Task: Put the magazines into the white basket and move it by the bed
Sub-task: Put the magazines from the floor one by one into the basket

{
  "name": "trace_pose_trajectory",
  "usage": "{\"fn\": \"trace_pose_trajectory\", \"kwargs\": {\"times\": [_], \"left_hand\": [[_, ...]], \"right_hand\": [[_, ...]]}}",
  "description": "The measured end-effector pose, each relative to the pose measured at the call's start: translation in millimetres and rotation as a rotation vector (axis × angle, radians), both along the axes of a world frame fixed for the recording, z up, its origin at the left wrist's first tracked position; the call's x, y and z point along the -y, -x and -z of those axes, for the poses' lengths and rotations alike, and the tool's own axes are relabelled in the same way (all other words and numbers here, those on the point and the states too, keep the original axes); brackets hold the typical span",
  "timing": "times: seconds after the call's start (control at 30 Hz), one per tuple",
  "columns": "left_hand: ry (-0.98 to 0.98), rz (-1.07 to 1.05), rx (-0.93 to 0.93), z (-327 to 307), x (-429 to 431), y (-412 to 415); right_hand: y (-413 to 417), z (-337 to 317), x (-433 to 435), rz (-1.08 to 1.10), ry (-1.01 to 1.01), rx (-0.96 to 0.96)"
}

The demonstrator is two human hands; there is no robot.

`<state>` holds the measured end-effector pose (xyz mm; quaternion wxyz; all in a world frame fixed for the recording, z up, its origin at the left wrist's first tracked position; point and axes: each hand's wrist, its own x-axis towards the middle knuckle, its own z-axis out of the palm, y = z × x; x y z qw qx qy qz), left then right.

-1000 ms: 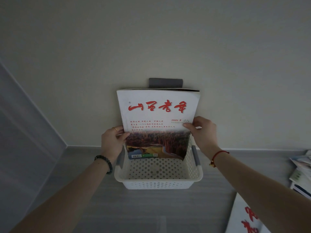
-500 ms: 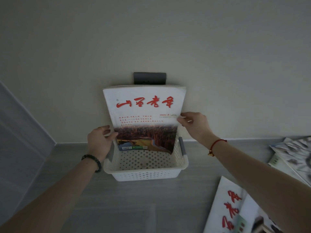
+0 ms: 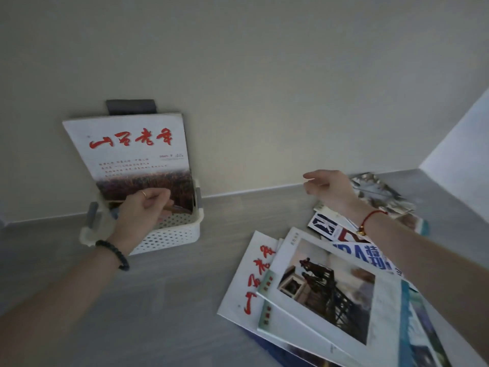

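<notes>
A white perforated basket (image 3: 174,234) with grey handles stands on the grey floor against the wall. A white magazine with red characters (image 3: 132,152) stands upright in it, leaning on the wall. My left hand (image 3: 140,210) is inside the basket at the magazine's lower edge, fingers curled against the cover. My right hand (image 3: 330,189) hovers empty with loose fingers, above a fan of several magazines (image 3: 330,290) lying on the floor at the right.
The cream wall (image 3: 264,88) rises right behind the basket. A dark grey flat piece (image 3: 131,106) shows behind the standing magazine's top. More magazines (image 3: 378,194) lie near the wall at the right. A pale surface (image 3: 465,144) fills the right corner.
My right hand let go of the standing magazine and swung right over the floor pile. My left hand slid down into the basket. The view turned right, showing more magazines.
</notes>
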<state>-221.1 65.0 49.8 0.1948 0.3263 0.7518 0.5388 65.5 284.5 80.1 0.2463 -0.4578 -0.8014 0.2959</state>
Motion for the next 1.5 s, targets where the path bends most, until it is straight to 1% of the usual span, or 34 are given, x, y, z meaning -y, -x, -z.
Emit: {"fn": "trace_pose_trajectory", "kwargs": {"times": [0.13,0.2,0.3,0.47,0.57,0.67,0.8,0.97,1.13,1.2,1.4,1.5], "left_hand": [[0.035,0.165,-0.010,0.9,-36.0,-61.0],[0.072,0.207,-0.024,4.4,-53.2,-88.9],[0.112,0.265,0.016,12.9,-74.4,-126.6],[0.233,0.353,0.035,33.9,-96.3,-175.7],[0.316,0.360,0.035,50.7,-104.6,-196.0],[0.351,0.361,0.042,67.6,-111.0,-211.3],[0.347,0.353,0.063,83.9,-117.4,-223.0],[0.301,0.343,0.058,87.0,-126.6,-228.2],[0.288,0.337,0.108,85.1,-137.0,-228.2],[0.271,0.332,0.127,85.6,-140.7,-230.0],[0.246,0.350,0.162,88.6,-139.0,-234.2],[0.242,0.358,0.164,85.8,-131.7,-232.9]], "right_hand": [[-73.0,1.4,-14.6,0.049,0.046,0.041],[-105.1,5.5,-23.3,0.094,0.103,0.038],[-144.7,18.8,-39.5,0.143,0.178,0.029],[-189.0,53.4,-61.7,0.230,0.253,0.052],[-201.1,82.8,-73.5,0.191,0.298,0.137],[-202.6,109.7,-85.9,0.123,0.228,0.281],[-193.8,132.6,-104.0,0.012,0.035,0.473],[-185.0,152.9,-126.6,-0.145,-0.069,0.660],[-181.3,154.4,-129.1,-0.255,-0.373,0.861],[-178.9,153.2,-126.3,-0.271,-0.420,0.862],[-175.0,151.1,-122.0,-0.353,-0.428,0.889],[-177.0,154.9,-115.3,-0.338,-0.391,0.769]]}}
